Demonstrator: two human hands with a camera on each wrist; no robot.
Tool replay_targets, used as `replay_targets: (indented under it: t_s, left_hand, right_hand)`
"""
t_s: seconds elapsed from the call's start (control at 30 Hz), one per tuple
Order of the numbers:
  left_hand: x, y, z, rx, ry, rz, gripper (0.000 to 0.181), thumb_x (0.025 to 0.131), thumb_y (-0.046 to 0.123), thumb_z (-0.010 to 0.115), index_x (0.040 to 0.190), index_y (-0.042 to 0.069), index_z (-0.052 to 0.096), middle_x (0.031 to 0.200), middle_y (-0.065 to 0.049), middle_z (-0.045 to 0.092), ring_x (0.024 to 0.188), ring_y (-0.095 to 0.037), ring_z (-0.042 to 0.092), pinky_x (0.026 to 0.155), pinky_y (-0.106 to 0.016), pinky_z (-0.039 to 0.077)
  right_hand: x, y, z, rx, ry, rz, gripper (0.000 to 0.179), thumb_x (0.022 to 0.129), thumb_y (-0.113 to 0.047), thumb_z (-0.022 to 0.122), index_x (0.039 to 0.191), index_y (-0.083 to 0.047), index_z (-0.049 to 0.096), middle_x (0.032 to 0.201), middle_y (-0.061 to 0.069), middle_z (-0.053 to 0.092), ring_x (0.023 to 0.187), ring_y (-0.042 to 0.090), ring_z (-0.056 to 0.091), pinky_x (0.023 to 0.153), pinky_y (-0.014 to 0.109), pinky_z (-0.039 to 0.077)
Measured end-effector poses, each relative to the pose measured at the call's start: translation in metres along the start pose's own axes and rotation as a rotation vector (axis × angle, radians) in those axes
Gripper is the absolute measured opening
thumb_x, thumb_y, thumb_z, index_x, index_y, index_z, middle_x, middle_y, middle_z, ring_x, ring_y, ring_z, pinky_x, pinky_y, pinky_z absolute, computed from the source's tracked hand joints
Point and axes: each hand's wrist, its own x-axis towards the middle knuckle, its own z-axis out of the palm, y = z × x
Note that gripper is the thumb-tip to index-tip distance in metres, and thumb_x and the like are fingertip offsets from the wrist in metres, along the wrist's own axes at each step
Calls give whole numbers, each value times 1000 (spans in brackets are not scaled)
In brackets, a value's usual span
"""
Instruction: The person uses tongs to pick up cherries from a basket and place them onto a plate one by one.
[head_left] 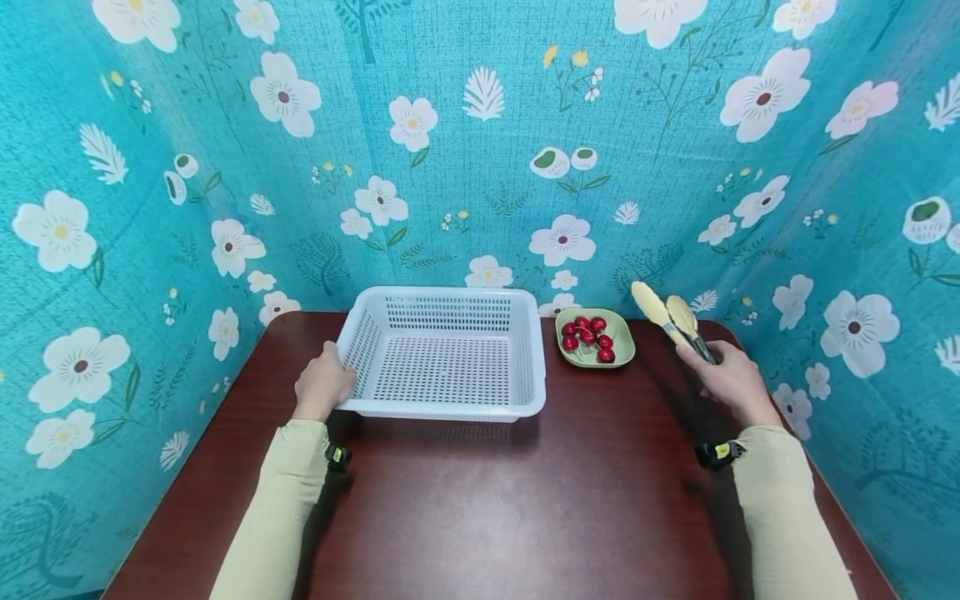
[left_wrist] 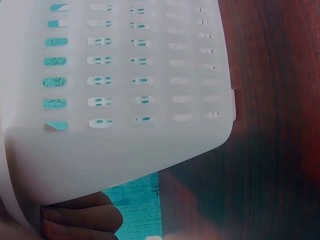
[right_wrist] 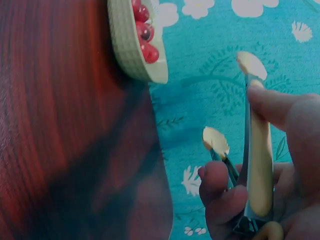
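Observation:
My left hand (head_left: 324,383) grips the left rim of a white perforated plastic basket (head_left: 528,400); in the left wrist view its curled fingers (left_wrist: 82,220) show under the rim. Nothing lies inside the basket. On the right, my right hand (head_left: 733,379) holds a pair of tongs (head_left: 660,312) with cream-coloured tips, raised above the table. The right wrist view shows the thumb along one arm of the tongs (right_wrist: 260,165) and fingers around the other, the two tips apart. Left of the tongs sits a light green dish (head_left: 581,360) with several red cherries (head_left: 587,336).
The dark reddish-brown table (head_left: 525,517) reaches back to a teal cloth (head_left: 450,167) printed with flowers, which surrounds it at the back and both sides. The green dish stands close beside the basket's right side, near the table's back edge.

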Motion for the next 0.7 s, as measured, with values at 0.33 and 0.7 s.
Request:
replay_targets:
  t_s: [0.33,0.7]
  left_hand:
    - [-1,2,-1,5,2,-8,46,96,18,55,134,-5,41,102,-27,64,82,-38,66,70,-51,52]
    - [1,0,2,17,15,1,48,95,18,55,134,-6,41,99,-26,64,82,-38,66,70,-52,51]
  right_hand:
    - [4,21,5,-10,-29,103,93,97,-70,50,135,13,36,93,21,47,75,29,52,56,39,44]
    - [10,29,15,-118,-76,147,92,99,-62,54,137,19,30,111,36,46,94,44,49,70,44,46]
